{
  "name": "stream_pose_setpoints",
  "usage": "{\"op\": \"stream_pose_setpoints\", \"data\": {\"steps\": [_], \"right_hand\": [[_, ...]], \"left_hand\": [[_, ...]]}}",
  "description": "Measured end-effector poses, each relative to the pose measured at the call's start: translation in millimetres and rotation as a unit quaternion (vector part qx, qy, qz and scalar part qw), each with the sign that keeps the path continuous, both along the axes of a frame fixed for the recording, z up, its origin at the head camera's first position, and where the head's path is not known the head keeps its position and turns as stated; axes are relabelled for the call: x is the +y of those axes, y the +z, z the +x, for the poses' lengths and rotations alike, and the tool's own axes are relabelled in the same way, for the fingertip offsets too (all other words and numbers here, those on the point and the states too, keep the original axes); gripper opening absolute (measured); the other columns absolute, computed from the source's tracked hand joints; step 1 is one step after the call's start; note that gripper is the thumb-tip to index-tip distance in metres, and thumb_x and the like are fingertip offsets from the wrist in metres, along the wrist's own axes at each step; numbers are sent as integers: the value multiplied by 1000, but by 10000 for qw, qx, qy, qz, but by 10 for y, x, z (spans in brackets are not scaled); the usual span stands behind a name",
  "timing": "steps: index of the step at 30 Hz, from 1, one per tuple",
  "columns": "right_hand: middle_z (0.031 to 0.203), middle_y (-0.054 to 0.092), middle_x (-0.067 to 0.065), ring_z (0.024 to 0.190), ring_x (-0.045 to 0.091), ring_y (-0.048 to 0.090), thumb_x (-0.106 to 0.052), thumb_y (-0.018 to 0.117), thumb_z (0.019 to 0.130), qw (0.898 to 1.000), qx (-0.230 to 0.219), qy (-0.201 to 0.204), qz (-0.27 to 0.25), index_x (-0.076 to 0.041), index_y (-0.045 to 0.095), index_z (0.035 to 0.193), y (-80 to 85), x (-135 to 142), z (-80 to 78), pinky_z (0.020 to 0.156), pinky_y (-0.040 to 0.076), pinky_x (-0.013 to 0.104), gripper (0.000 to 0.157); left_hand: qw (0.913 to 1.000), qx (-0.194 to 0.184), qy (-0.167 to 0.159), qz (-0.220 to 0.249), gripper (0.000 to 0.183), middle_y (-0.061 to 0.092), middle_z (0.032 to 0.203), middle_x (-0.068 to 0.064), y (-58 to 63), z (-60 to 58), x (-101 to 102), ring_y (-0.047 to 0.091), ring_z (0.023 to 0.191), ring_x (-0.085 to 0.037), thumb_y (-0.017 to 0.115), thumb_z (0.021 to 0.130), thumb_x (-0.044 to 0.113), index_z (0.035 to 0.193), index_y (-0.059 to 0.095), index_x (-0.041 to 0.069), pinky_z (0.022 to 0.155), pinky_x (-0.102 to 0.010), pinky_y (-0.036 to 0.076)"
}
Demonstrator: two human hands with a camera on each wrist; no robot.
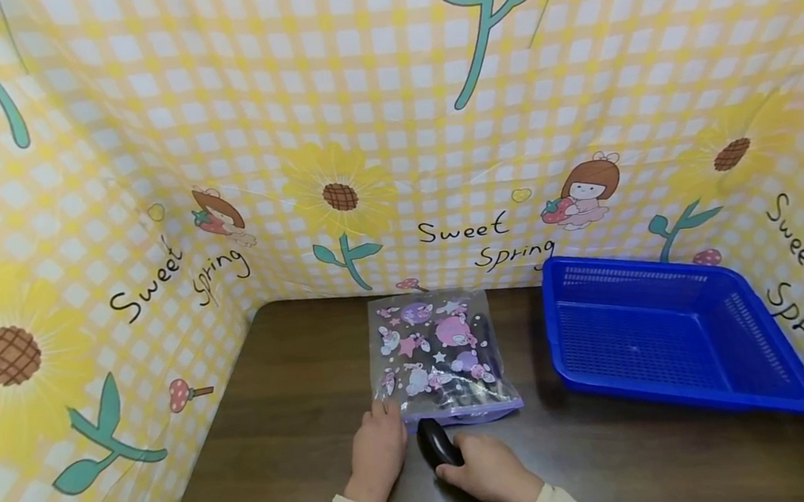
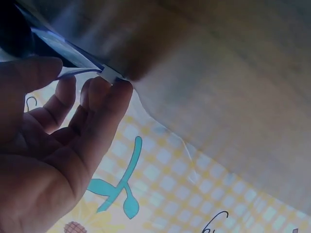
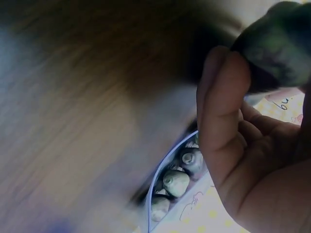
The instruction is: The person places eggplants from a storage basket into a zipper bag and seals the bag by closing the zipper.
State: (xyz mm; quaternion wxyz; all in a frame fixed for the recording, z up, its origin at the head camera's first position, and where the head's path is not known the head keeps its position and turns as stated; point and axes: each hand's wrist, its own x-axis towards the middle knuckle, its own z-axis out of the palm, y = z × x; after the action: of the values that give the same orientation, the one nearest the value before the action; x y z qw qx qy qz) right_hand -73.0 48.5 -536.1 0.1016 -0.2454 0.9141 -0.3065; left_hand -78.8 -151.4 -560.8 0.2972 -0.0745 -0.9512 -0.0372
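Observation:
A clear zip bag (image 1: 389, 348) with pink and purple cartoon prints lies flat on the table, its purple-edged mouth toward me. Several eggplants (image 3: 176, 182) show inside the mouth in the right wrist view, stem ends outward. My left hand (image 1: 379, 448) pinches the left corner of the mouth, beside a white slider (image 2: 108, 74). With my right hand (image 1: 493, 470) I grip a dark, glossy eggplant (image 1: 433, 441) by its near part. Its rounded far end overlaps the bag's mouth in the head view, while the green stem end (image 3: 277, 51) points back toward me.
A blue plastic basket (image 1: 633, 346) with slotted sides stands on the brown wooden table (image 1: 293, 404), right of the bag. A yellow checked cloth (image 1: 389, 108) with sunflower prints hangs round the table's back and sides.

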Motion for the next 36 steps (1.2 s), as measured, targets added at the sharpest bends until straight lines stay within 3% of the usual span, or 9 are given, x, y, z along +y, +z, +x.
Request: {"op": "stream_pose_setpoints", "data": {"steps": [5, 12, 17, 26, 30, 36], "right_hand": [[69, 57, -7, 58, 11, 49, -39, 75, 85, 9998, 43, -187, -73, -13, 64, 82, 13, -90, -34, 54, 40, 32, 28], [74, 63, 5, 61, 20, 56, -37, 77, 84, 9975, 310, -630, 33, -8, 64, 86, 41, -265, -97, 53, 44, 39, 32], [76, 67, 15, 67, 32, 65, -42, 78, 83, 9919, 592, -1062, 361, -2, 66, 82, 42, -395, -150, 56, 49, 46, 42], [73, 66, 14, 68, 33, 66, -47, 77, 84, 9847, 1088, -1268, 496, -1, 66, 82, 5, -442, -157, 59, 52, 48, 47], [76, 66, 15, 67, 34, 66, -44, 77, 84, 9795, 1362, -1327, 661, -1, 66, 89, 23, -416, -74, 58, 52, 48, 45], [81, 59, 10, 66, 29, 61, -31, 79, 82, 9591, 2451, -1158, 814, -5, 63, 94, 78, -337, 229, 49, 48, 43, 33]], "left_hand": [[9998, -8, 198, 9, 31, 50, 74, -14, -31, -21, 48, 50, 53, -27, 80, 67, 6, 80, 52, 0, 39, -39, 44], [9993, -4, 367, 94, 5, 50, 75, -17, 6, 6, 83, 50, 56, -29, 56, 79, -5, 82, 53, -2, 39, -40, 46], [9989, 5, 444, 123, 8, 49, 75, -17, -14, 2, 103, 50, 56, -29, 59, 77, -4, 80, 52, -1, 38, -40, 46], [9986, -153, 492, 145, 16, 49, 76, -17, -43, -11, 135, 50, 58, -30, 67, 75, -4, 80, 52, 0, 39, -40, 46], [9989, -53, 420, 213, 11, 48, 75, -17, -31, -10, 130, 49, 57, -30, 61, 75, -5, 79, 52, 0, 39, -41, 45], [9993, 119, 325, 100, 8, 48, 73, -17, -4, -10, 113, 49, 54, -29, 58, 75, -6, 77, 52, -1, 38, -39, 44]]}}
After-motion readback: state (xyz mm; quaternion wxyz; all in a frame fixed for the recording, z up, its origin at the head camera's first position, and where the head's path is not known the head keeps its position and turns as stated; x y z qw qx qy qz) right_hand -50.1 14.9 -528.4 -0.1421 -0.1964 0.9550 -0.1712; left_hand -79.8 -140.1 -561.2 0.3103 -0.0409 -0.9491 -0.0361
